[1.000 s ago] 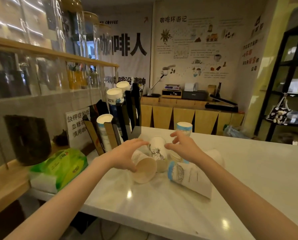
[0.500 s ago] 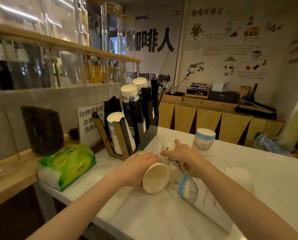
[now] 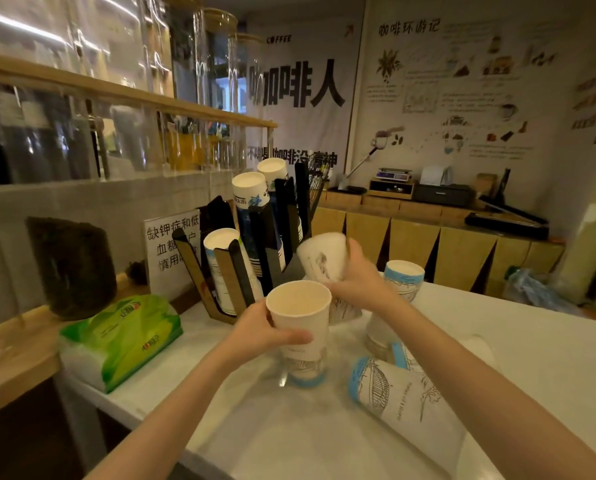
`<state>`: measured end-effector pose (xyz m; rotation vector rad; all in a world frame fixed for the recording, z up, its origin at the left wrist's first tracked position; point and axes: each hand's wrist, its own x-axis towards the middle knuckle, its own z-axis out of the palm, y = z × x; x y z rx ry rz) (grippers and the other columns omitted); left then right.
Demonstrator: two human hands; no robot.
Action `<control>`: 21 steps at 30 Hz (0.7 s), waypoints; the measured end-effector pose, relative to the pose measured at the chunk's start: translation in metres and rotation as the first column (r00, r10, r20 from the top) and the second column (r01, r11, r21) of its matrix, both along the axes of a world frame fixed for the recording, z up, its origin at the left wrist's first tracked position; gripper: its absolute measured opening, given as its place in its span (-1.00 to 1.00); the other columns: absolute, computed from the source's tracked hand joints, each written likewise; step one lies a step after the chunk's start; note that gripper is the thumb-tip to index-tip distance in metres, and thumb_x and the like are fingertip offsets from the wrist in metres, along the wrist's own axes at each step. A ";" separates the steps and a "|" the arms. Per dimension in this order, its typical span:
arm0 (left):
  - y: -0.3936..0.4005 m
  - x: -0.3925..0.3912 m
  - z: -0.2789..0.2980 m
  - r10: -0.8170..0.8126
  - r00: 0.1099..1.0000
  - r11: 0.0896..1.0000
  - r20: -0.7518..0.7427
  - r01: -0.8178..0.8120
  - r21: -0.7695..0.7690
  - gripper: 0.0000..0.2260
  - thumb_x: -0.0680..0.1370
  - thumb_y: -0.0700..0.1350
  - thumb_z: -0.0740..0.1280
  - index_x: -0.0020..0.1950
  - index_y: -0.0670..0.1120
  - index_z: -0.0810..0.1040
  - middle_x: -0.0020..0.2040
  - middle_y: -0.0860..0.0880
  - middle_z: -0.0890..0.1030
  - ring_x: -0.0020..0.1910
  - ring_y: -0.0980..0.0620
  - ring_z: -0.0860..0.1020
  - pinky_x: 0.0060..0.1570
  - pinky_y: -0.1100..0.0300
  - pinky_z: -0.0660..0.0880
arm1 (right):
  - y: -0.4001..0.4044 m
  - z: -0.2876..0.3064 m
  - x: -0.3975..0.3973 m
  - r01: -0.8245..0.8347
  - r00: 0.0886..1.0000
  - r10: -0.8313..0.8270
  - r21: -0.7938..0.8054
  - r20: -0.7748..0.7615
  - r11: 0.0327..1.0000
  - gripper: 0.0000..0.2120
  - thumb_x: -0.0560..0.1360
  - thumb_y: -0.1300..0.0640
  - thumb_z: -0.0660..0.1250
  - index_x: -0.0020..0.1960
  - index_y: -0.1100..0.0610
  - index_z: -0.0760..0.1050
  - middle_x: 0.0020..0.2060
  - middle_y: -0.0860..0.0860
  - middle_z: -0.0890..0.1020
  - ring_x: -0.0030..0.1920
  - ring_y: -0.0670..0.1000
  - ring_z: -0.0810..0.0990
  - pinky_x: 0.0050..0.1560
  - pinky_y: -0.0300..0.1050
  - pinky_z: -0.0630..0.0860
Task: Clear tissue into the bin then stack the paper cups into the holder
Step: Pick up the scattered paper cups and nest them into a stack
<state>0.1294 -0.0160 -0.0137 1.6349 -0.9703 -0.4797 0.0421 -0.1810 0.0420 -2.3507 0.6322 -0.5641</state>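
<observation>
My left hand (image 3: 260, 329) grips a white paper cup (image 3: 301, 320) with a blue base, held mouth-up just above the white counter (image 3: 549, 344). My right hand (image 3: 360, 284) holds a second paper cup (image 3: 322, 256) bottom-up, tilted, right behind the first and close to the black-and-wood cup holder (image 3: 251, 258). The holder carries stacks of upside-down cups in three slots. Another cup (image 3: 403, 279) stands upside down behind my right wrist. A stack of cups (image 3: 407, 400) lies on its side under my right forearm.
A green tissue pack (image 3: 121, 337) lies at the counter's left corner beside a wooden ledge. A small white sign (image 3: 170, 247) stands behind the holder. Glass jars fill the shelves on the left. A wood-fronted counter with devices runs along the back wall.
Both hands have lifted their cups off the counter. The left cup turned from lying sideways to mouth-up, and the right cup rose toward the holder. The camera moved closer.
</observation>
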 end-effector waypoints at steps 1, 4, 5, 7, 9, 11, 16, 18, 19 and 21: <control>-0.003 -0.001 -0.003 0.007 1.000 1.000 -0.016 -0.007 -0.004 -0.55 0.25 -0.14 0.54 -0.01 0.20 0.43 -0.05 0.22 0.56 -0.01 0.20 0.52 -0.17 0.38 0.44 | 0.004 0.012 -0.004 -0.003 0.998 0.010 -0.113 0.065 0.994 0.06 0.28 0.01 0.49 0.50 0.06 -0.18 0.38 0.16 0.29 0.30 0.13 0.38 0.14 -0.01 0.43; -0.013 -0.005 -0.005 0.057 0.998 0.998 0.015 -0.057 0.013 -0.49 0.23 -0.08 0.55 0.07 0.16 0.43 -0.07 0.23 0.54 -0.04 0.21 0.50 -0.16 0.34 0.44 | 0.014 0.042 -0.017 -0.011 0.965 0.080 -0.266 0.250 0.964 0.06 0.28 0.12 0.49 0.49 -0.01 -0.20 0.36 0.09 0.25 0.22 -0.02 0.32 0.10 -0.11 0.41; -0.017 -0.006 -0.006 0.071 0.997 0.997 0.029 -0.072 0.019 -0.45 0.22 -0.06 0.56 0.13 0.13 0.42 -0.05 0.20 0.54 -0.01 0.18 0.50 -0.13 0.32 0.44 | 0.017 0.050 -0.022 -0.024 0.944 0.107 -0.256 0.314 0.966 0.09 0.25 0.14 0.50 0.49 -0.04 -0.21 0.35 0.08 0.26 0.25 -0.02 0.33 0.14 -0.08 0.41; -0.023 -0.009 -0.007 0.082 0.996 0.996 0.044 -0.083 0.025 -0.37 0.22 -0.04 0.56 0.23 0.07 0.40 0.02 0.12 0.54 0.04 0.12 0.49 -0.10 0.30 0.44 | 0.024 0.059 -0.030 -0.054 0.910 0.144 -0.234 0.388 0.971 0.14 0.22 0.12 0.52 0.48 -0.13 -0.23 0.32 0.07 0.34 0.27 0.05 0.39 0.21 0.03 0.45; -0.027 -0.012 -0.007 0.082 0.995 0.996 0.059 -0.084 0.032 -0.36 0.23 -0.03 0.55 0.25 0.03 0.39 0.03 0.09 0.52 0.05 0.10 0.48 -0.05 0.23 0.44 | 0.030 0.062 -0.037 -0.093 0.898 0.162 -0.185 0.410 0.978 0.14 0.22 0.13 0.52 0.47 -0.19 -0.23 0.27 0.04 0.41 0.22 0.05 0.47 0.16 0.03 0.50; -0.029 -0.012 -0.005 0.078 0.995 0.996 0.068 -0.081 0.040 -0.37 0.25 -0.03 0.54 0.27 0.01 0.39 0.03 0.08 0.51 0.05 0.09 0.47 -0.04 0.20 0.43 | 0.034 0.061 -0.041 -0.113 0.881 0.160 -0.130 0.445 0.985 0.13 0.22 0.16 0.53 0.47 -0.21 -0.19 0.15 -0.10 0.46 0.12 -0.04 0.54 0.05 -0.08 0.56; -0.031 -0.009 -0.005 0.054 0.994 0.995 0.092 -0.061 0.081 -0.32 0.24 0.01 0.53 0.30 0.01 0.36 0.05 0.06 0.50 0.06 0.08 0.46 -0.01 0.19 0.44 | 0.041 0.038 -0.036 -0.002 0.789 0.096 -0.153 0.607 0.988 0.04 0.16 0.11 0.58 0.44 -0.06 0.01 0.05 -0.21 0.42 0.05 -0.21 0.51 -0.05 -0.27 0.58; -0.032 -0.008 -0.007 0.046 0.994 0.996 0.096 -0.053 0.074 -0.32 0.24 0.02 0.53 0.30 0.02 0.37 0.09 0.06 0.54 0.06 0.09 0.48 0.00 0.20 0.45 | 0.042 0.019 -0.033 0.006 0.788 0.088 -0.150 0.610 0.989 0.04 0.15 0.09 0.59 0.42 0.00 0.01 0.15 -0.11 0.39 0.16 -0.12 0.47 0.03 -0.22 0.57; -0.031 -0.008 -0.007 0.046 0.994 0.996 0.099 -0.053 0.068 -0.32 0.23 0.02 0.53 0.29 0.02 0.37 0.10 0.05 0.55 0.06 0.09 0.50 -0.01 0.21 0.46 | 0.044 0.009 -0.032 -0.003 0.804 0.080 -0.131 0.589 0.991 0.04 0.15 0.10 0.59 0.41 -0.02 0.00 0.18 -0.08 0.39 0.19 -0.09 0.46 0.05 -0.23 0.56; -0.030 -0.008 -0.007 0.048 0.993 0.996 0.108 -0.055 0.064 -0.33 0.23 0.02 0.53 0.29 0.04 0.37 0.08 0.07 0.55 0.09 0.08 0.51 -0.02 0.22 0.46 | 0.046 -0.009 -0.032 -0.025 0.855 0.068 -0.091 0.514 0.996 0.03 0.16 0.08 0.58 0.39 -0.06 -0.02 0.22 -0.04 0.42 0.21 -0.07 0.46 0.05 -0.28 0.53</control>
